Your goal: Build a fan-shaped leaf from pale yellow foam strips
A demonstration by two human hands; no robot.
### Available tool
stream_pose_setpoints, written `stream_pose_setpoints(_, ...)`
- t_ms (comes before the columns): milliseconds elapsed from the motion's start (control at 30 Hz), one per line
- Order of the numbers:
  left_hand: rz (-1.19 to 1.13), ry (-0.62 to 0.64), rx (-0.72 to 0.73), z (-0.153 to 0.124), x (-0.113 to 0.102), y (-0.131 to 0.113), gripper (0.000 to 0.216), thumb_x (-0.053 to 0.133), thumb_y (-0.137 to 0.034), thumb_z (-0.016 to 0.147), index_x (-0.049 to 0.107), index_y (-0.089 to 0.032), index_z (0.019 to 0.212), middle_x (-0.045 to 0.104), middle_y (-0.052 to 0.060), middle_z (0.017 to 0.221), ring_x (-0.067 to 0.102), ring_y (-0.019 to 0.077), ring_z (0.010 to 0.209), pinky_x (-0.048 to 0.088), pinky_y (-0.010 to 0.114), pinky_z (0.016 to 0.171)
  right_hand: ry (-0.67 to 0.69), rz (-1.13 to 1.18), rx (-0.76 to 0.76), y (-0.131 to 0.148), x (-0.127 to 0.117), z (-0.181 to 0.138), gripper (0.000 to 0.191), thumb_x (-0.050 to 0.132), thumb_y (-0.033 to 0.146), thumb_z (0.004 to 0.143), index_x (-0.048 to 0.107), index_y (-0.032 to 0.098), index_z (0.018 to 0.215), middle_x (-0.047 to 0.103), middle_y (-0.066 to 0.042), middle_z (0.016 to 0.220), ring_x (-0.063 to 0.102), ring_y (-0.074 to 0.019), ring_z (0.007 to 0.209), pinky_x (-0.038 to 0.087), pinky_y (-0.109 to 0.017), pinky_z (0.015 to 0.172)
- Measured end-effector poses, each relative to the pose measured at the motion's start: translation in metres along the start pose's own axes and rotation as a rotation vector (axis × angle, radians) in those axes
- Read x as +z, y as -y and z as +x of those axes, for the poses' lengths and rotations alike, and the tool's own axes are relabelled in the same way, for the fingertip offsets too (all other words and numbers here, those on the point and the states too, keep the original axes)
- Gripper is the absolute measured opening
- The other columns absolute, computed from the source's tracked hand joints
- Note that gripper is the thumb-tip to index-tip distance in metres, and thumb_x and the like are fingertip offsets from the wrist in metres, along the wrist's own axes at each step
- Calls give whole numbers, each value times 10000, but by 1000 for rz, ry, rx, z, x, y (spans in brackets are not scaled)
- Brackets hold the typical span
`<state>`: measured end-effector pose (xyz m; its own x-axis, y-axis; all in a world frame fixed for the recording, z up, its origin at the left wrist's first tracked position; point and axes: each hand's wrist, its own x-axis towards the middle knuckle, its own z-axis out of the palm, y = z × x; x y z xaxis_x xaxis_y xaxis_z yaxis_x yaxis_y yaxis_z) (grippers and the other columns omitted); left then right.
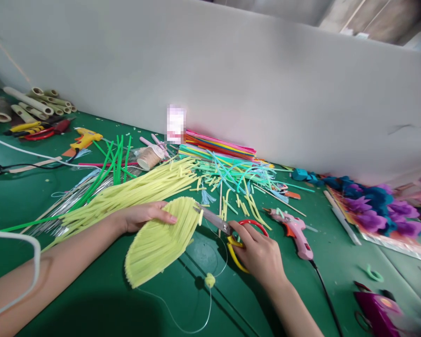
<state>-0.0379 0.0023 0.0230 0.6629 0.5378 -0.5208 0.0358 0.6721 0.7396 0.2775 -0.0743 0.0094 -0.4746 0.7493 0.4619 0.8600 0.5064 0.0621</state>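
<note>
My left hand (145, 216) is closed on a pale yellow leaf shape (157, 243) made of pipe cleaners laid side by side, its thumb on top and its other fingers hidden underneath. In my right hand (261, 250) is a pair of scissors (214, 220) with red and yellow handles. Their blades reach the leaf's right edge, where a short yellow end sticks out beside them. Below hangs a clear thread with a small yellow pompom (209, 280).
Loose yellow pipe cleaners (136, 189) lie behind my left hand, with green ones (117, 161) beyond. A pink glue gun (296, 231) rests to the right, a yellow glue gun (86, 139) back left. Bamboo tubes (38, 103) and purple flowers (372, 217) flank the green table.
</note>
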Motion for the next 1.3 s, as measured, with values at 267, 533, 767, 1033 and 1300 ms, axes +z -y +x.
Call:
stream_pose_setpoints(267, 26, -22, -30, -1, 2, -1, 357, 829, -232, 648, 702, -156, 973, 783, 75, 895, 748, 231, 754, 578, 328, 790, -9, -41, -53, 4, 4, 3, 90, 565, 222, 834, 637, 185, 875, 653, -27, 683, 563, -170, 618, 348, -307, 608)
stream_pose_setpoints(533, 12, -43, -35, -1, 2, -1, 378, 841, -219, 626, 703, -166, 974, 783, 61, 877, 749, 232, 739, 582, 328, 787, -12, 16, -46, 11, 3, 4, 195, 536, 290, 904, 637, 182, 777, 614, -8, 589, 509, -145, 513, 307, -302, 562)
stream_pose_setpoints(767, 4, -30, -41, 0, 1, 0, 375, 843, -226, 618, 706, -164, 962, 785, 64, 884, 749, 230, 745, 582, 331, 800, -60, -15, -5, 15, 2, 3, 254, 556, 303, 901, 592, 194, 675, 539, 17, 489, 474, -135, 440, 270, -288, 500)
stream_pose_setpoints(1033, 33, -24, -41, -1, 4, -1, 441, 860, -263, 585, 676, -157, 971, 783, 65, 874, 746, 236, 760, 583, 337, 799, -42, -14, 275, 9, 3, 5, 249, 635, 414, 852, 634, 196, 972, 626, 2, 620, 571, -160, 516, 341, -252, 484)
stream_pose_setpoints(1300, 119, -81, -83, -3, 3, -1, 511, 886, -297, 522, 628, -161, 941, 775, 49, 864, 741, 235, 727, 586, 349, 777, 112, 132, 385, 14, 2, 4, 330, 514, 275, 895, 630, 145, 1176, 602, -146, 1033, 572, -271, 903, 502, -404, 794)
